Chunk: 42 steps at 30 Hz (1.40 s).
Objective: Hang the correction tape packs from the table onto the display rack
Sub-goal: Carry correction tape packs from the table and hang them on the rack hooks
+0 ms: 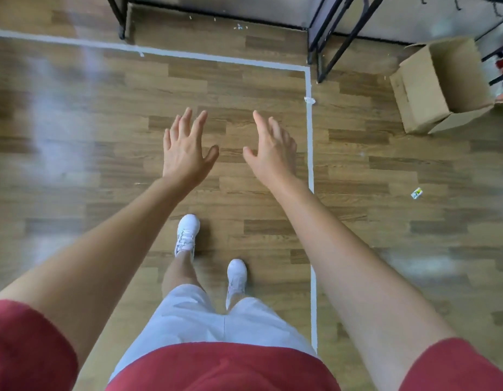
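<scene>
On the far left, the wooden floor (61,153) shows only pale glare and a white tape line (75,43) that runs toward the right. Above it stands the leg of a black metal frame (121,21).

Next comes the left hand (185,148), stretched forward over the floor with the palm down. Its fingers are straight and spread apart, and it holds nothing. Below it, two white shoes (187,235) stand one ahead of the other, which suggests to me a walking step. So the arms are probably held out in readiness and not for a grasp.

The right hand (272,150) is just beside the left one and does not touch it. Its fingers are also apart and relaxed, and it is also empty.

Further right, a second black frame (326,38) stands at the top, with some dark hooks (459,4) at the upper edge. This may be the display rack, but I cannot tell for certain. An open cardboard box (442,86) lies tipped on the floor near it, and a small printed scrap (416,192) lies lower down.

The correction tape packs are not in view, and neither is the table. In my judgement the person is between places and is going to fetch a pack, so the hanging of the next pack is not yet begun.
</scene>
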Tool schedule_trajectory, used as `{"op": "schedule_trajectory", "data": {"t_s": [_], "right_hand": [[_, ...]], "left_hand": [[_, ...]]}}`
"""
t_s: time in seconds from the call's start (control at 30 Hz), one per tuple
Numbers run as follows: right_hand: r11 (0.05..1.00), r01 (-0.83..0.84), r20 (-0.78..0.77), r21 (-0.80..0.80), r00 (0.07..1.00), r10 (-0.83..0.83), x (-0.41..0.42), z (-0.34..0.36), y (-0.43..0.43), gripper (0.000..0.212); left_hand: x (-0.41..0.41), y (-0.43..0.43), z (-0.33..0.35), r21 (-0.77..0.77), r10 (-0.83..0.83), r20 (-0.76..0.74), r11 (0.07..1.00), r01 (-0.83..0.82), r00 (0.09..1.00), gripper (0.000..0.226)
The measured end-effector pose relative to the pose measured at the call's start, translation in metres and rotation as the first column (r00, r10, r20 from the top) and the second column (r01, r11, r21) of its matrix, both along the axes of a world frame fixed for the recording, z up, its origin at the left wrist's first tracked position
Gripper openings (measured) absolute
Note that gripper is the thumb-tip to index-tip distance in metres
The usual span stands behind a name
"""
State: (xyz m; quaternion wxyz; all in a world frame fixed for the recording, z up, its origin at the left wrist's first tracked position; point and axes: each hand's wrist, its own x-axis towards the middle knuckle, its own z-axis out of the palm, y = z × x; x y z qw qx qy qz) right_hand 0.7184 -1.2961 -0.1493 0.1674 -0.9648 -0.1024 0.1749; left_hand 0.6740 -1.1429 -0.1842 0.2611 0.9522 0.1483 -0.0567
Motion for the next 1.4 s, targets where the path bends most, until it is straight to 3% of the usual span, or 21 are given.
{"op": "schedule_trajectory", "data": {"t_s": [0.3, 0.77, 1.07, 1.4], "right_hand": [[0.965, -0.262, -0.041, 0.013, 0.964, 0.263, -0.077, 0.004, 0.039, 0.069], [0.771, -0.636, -0.056, 0.042, 0.769, 0.637, -0.263, 0.002, 0.222, 0.069], [0.542, -0.837, -0.009, 0.077, 0.543, 0.84, -0.382, -0.001, 0.357, 0.071], [0.239, -0.969, 0.089, 0.057, 0.244, 0.966, -0.436, 0.01, 0.53, 0.068]], "left_hand": [[-0.124, 0.02, 0.008, 0.023, 0.304, -0.042, 0.953, -0.304, 0.952, 0.069], [-0.357, 0.151, 0.01, 0.029, 0.666, -0.06, 0.745, -0.666, 0.743, 0.066], [-0.495, 0.242, 0.016, 0.049, 0.875, -0.049, 0.483, -0.874, 0.481, 0.066], [-0.556, 0.368, 0.032, 0.075, 0.99, 0.006, 0.143, -0.987, 0.144, 0.063]]}}
